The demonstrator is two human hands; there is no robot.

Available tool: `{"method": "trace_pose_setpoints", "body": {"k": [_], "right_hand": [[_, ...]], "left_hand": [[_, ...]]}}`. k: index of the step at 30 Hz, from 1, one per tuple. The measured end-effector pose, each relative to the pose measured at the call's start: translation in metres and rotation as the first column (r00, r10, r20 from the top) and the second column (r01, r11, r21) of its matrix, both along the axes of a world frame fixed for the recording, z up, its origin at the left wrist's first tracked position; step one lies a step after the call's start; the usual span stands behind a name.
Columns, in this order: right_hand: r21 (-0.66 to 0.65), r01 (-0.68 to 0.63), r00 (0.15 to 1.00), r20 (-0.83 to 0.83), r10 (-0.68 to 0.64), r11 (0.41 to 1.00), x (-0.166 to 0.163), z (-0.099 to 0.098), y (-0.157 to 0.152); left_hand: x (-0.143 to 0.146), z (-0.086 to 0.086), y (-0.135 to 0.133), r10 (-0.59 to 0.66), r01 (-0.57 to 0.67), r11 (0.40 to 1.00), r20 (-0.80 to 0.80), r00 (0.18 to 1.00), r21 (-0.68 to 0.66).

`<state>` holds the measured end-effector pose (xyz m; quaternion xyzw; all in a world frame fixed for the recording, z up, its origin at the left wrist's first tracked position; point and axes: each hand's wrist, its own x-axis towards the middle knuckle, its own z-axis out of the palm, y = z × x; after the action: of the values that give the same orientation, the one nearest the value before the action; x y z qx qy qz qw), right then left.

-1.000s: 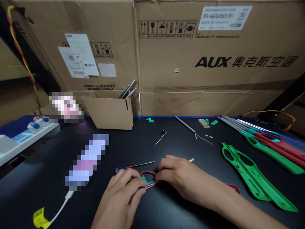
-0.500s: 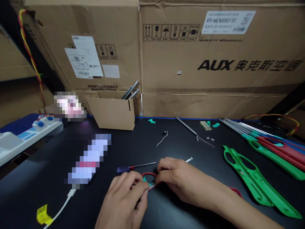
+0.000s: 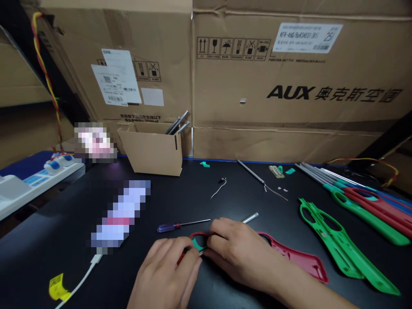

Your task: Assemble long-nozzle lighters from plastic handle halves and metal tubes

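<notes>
A long red plastic handle shell [image 3: 296, 259] lies on the black table, running from between my hands out to the right. My right hand [image 3: 234, 249] rests over its left end with fingers curled on the red loop, where a small teal part [image 3: 197, 244] shows. My left hand [image 3: 167, 272] is closed beside it, fingertips pinching the same end from the left. A small screwdriver with a purple handle [image 3: 169, 227] lies just beyond my hands. A metal rod tip [image 3: 251, 217] pokes out behind my right hand.
Green handle shells [image 3: 337, 240] and several red, green and blue long tools [image 3: 370, 199] lie at the right. A small cardboard box [image 3: 151, 148] holding metal rods stands at the back, in front of large cartons. A power strip [image 3: 32, 182] sits left. A white cable with a yellow tag [image 3: 58, 287] lies near the front.
The red shell, mostly hidden under my right forearm before, now shows along the table to the right. Both hands stayed together on its left end, drifting slightly down.
</notes>
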<state>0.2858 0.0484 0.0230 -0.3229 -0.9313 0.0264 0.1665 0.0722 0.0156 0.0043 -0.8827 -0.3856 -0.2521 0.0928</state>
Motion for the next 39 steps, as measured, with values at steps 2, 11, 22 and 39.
{"method": "trace_pose_setpoints", "body": {"k": [2,11,22,39], "right_hand": [[0.030,-0.005,1.000,-0.013,0.005,1.000,0.000,-0.003,0.000],[0.210,-0.061,0.997,0.053,0.051,0.976,0.000,-0.007,-0.004],[0.351,-0.139,0.990,0.074,0.121,0.926,0.001,-0.006,-0.006],[-0.037,-0.125,0.978,-0.170,0.117,0.991,0.010,-0.007,0.004]], "left_hand": [[0.000,-0.002,-0.001,0.003,-0.003,1.000,0.022,1.000,0.011],[0.009,0.003,0.001,0.008,-0.016,0.987,0.051,0.999,0.160],[0.009,0.012,0.002,0.019,-0.020,0.999,0.024,1.000,0.042],[0.002,0.010,0.000,-0.002,0.009,0.996,0.081,0.997,-0.085]]}}
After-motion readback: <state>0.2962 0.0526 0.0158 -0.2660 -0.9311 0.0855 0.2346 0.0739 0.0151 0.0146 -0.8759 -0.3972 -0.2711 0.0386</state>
